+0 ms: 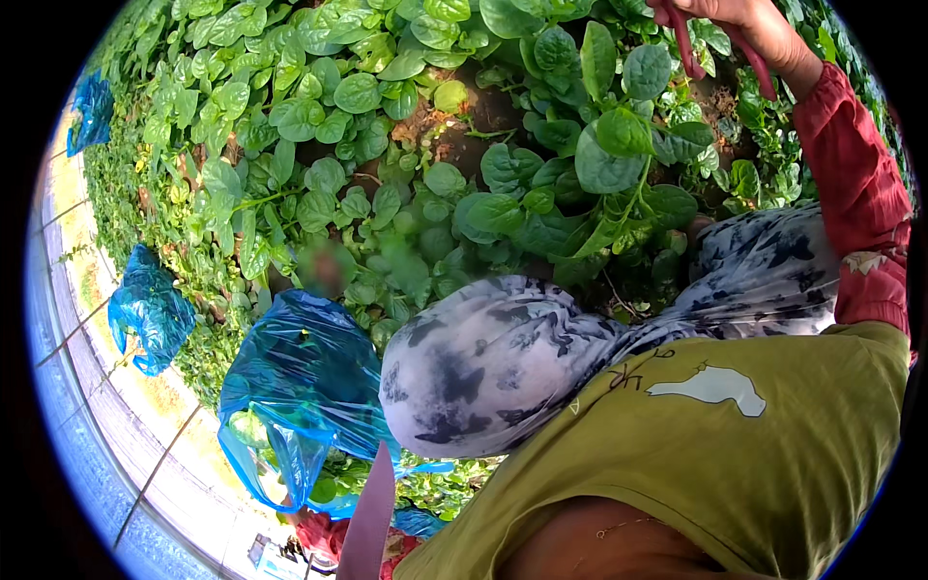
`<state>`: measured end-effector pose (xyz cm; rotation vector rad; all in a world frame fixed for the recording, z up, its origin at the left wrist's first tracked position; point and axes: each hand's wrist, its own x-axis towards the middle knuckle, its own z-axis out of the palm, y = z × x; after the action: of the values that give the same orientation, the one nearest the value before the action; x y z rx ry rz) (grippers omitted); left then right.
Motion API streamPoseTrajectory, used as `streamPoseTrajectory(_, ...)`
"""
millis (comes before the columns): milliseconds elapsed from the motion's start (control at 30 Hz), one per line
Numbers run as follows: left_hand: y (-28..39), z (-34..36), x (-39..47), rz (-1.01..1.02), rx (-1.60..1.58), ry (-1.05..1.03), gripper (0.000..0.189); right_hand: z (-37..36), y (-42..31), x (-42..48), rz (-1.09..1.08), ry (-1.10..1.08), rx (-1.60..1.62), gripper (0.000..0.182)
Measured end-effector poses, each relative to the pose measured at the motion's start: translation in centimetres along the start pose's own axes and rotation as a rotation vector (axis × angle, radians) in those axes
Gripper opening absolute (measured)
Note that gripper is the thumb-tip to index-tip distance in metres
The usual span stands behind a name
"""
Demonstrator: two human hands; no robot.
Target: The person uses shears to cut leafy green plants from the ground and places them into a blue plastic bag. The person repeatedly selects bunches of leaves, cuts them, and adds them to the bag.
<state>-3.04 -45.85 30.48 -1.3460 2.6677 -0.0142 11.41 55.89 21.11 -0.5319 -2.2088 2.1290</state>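
At the upper right edge my right hand [754, 22] holds a pair of red-handled shears [754, 65]. Their two handles hang apart below my fingers, and the blades are out of view. Broad-leaved greens, which look like Malabar spinach [609, 152], grow just below and left of that hand. My left hand [290, 513] shows only in part at the lower left, beside the handles of a filled blue plastic bag [312, 362]. Bag and sleeve hide most of it, so whether it grips the bag is not visible. Green leaves show through the bag's opening.
Two more blue plastic bags, one nearer [151, 312] and one farther [90, 112], stand along the bed's left edge. Beyond them runs a pale paved strip [130, 428]. My bent knee [478, 362] in patterned trousers presses close to the plants. A pink cloth strip [368, 515] hangs in front.
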Motion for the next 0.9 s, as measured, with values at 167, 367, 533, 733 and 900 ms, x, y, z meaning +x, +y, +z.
streamPoseTrajectory(167, 21.4, -4.6, -17.7, 0.649, 0.137, 0.613, 0.047, -3.0, 2.2, -4.3, 0.172, 0.170, 0.056, 0.016)
streamPoseTrajectory(367, 44.7, 10.3, -47.6, 1.834, -0.349, -0.345, 0.019, -3.1, 3.4, -8.6, 0.485, 0.157, -0.063, 0.009)
streamPoseTrajectory(533, 48.3, 18.8, -68.2, 2.619, -0.138, -0.592, 0.019, -3.1, 6.2, -12.5, 0.688, 0.252, -0.080, 0.014)
streamPoseTrajectory(733, 45.6, 23.9, -65.8, 2.637, 0.762, -0.234, 0.038, -0.4, 13.9, -13.6, 0.385, 0.173, -0.006, 0.027)
streamPoseTrajectory(900, 45.1, 25.9, -57.5, 2.565, 0.775, -0.296, 0.028, 2.7, 16.2, -10.9, 0.378, -0.011, 0.094, 0.028)
